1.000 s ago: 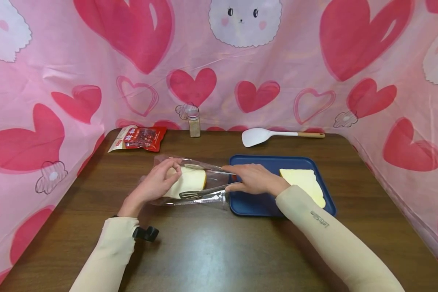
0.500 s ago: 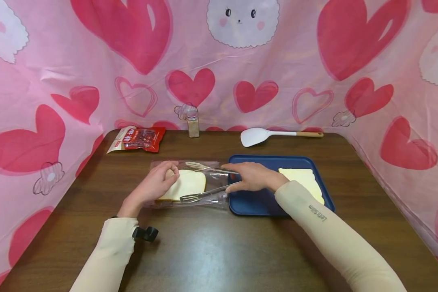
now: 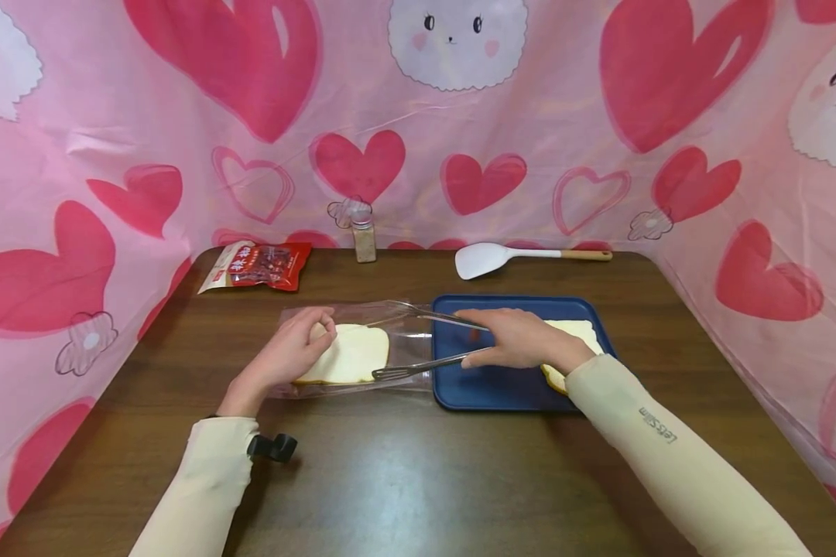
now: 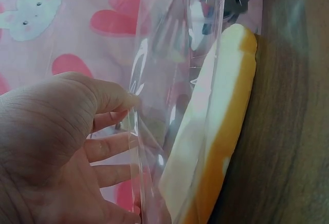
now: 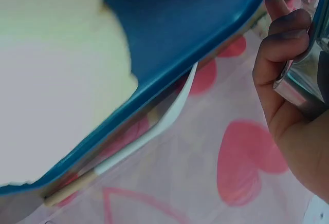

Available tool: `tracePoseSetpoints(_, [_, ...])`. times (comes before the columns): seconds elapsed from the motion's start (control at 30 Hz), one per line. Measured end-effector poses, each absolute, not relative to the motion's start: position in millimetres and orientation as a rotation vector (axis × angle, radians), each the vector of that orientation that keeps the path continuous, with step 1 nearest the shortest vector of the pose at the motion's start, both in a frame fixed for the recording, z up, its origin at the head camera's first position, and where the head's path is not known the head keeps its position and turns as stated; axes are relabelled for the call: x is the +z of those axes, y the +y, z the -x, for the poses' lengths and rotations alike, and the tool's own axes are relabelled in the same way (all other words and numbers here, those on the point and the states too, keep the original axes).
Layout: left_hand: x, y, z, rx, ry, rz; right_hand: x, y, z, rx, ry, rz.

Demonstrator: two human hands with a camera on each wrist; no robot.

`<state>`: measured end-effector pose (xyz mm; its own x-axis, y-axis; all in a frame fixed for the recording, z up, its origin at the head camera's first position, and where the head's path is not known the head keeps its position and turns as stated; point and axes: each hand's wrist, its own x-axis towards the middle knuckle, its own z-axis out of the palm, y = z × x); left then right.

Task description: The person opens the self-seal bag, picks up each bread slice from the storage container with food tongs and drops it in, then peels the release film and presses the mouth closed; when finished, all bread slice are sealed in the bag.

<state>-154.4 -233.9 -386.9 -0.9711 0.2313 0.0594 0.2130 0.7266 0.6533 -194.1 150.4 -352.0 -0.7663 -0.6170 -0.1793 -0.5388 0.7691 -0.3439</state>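
Note:
My left hand (image 3: 289, 352) pinches the upper film of a clear plastic bag (image 3: 414, 348) between thumb and fingers. Inside the bag lies a bread slice (image 3: 355, 356) with a tan crust; the left wrist view shows its thick crust edge (image 4: 231, 121) under the film. My right hand (image 3: 515, 338) grips metal tongs (image 3: 421, 366) at the handle end, with their arms spread apart. The tong tips stand at the bag's mouth, just right of the slice. Beneath the right hand is a blue tray (image 3: 488, 398) bearing another bread slice (image 3: 581, 331), partly hidden by the wrist.
Along the back of the table lie a red and white food packet (image 3: 265, 267), a small seasoning jar (image 3: 364, 241) and a white spatula (image 3: 484, 261) with a wooden handle. A pink heart-print cloth (image 3: 418, 209) encloses the back and sides.
The right hand and tongs have moved right, drawing the tips back from the bagged slice. The bag film has settled lower. My left hand has barely moved.

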Motion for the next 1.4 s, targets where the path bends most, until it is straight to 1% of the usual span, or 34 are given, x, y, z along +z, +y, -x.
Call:
tracePoseSetpoints(0.23, [-385, -233, 156, 1.103, 2.882, -0.382, -348, 200, 170, -0.453, 2.793, 0.813])
tracePoseSetpoints(0.4, [-382, -233, 156, 1.095, 2.879, -0.392, -353, 236, 144, -0.511, 2.915, 0.654])
tracePoseSetpoints(0.57, [-383, -234, 156, 1.079, 2.885, -0.403, -362, 258, 114, -0.595, 2.997, 0.449])
tracePoseSetpoints(0.77, [-386, -236, 154, 1.071, 2.880, -0.386, -371, 275, 82, -0.630, 3.054, 0.253])
tracePoseSetpoints(0.97, [-387, -237, 153, 1.064, 2.886, -0.381, -384, 285, 58, -0.659, 3.046, 0.031])
tracePoseSetpoints(1.2, [-388, -235, 154, 1.061, 2.886, -0.394, -395, 291, 42, -0.613, 3.124, -0.053])
tracePoseSetpoints(1.4, [-389, -234, 156, 1.054, 2.884, -0.392, -401, 291, 36, -0.594, 3.096, -0.120])
